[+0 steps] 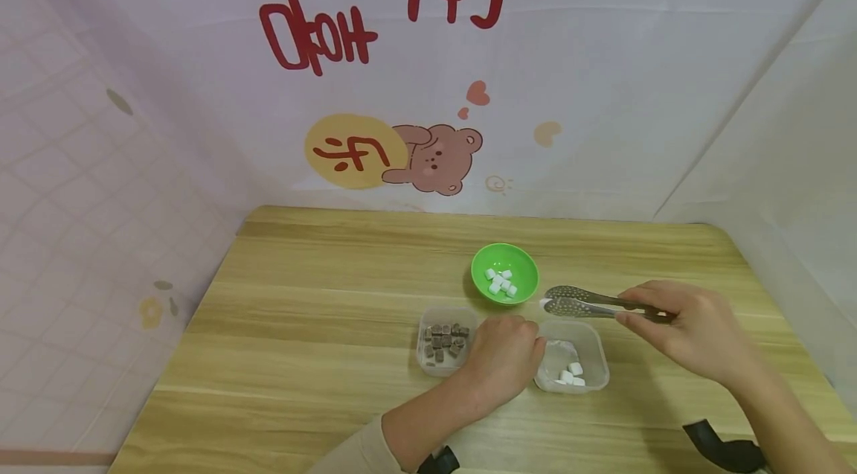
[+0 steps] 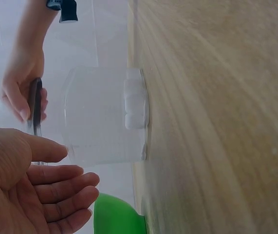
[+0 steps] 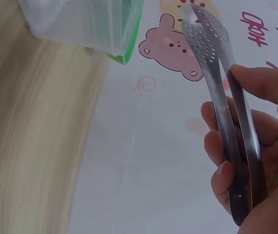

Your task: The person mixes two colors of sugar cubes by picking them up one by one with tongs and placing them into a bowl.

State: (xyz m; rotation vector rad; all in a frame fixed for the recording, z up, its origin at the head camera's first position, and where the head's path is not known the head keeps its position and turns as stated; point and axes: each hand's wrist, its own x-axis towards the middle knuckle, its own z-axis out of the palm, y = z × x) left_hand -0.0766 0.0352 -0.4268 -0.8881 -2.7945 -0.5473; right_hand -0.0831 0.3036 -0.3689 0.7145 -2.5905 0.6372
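Tongs (image 1: pixel 581 308) near green bowl (image 1: pixel 505 254), pinched in right grip (image 1: pixel 696 329), left grip (image 1: pixel 504 356) loose by edge of clear box (image 1: pixel 593 349)

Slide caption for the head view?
Right hand holds perforated metal tongs near a green bowl of white cubes, left hand beside a clear container.

On your worktop (image 1: pixel 301 295), the bowl (image 1: pixel 512 257) sits behind the left tub (image 1: pixel 447 370) and the right tub (image 1: pixel 596 351), with cubes (image 1: pixel 497 283) in all three.
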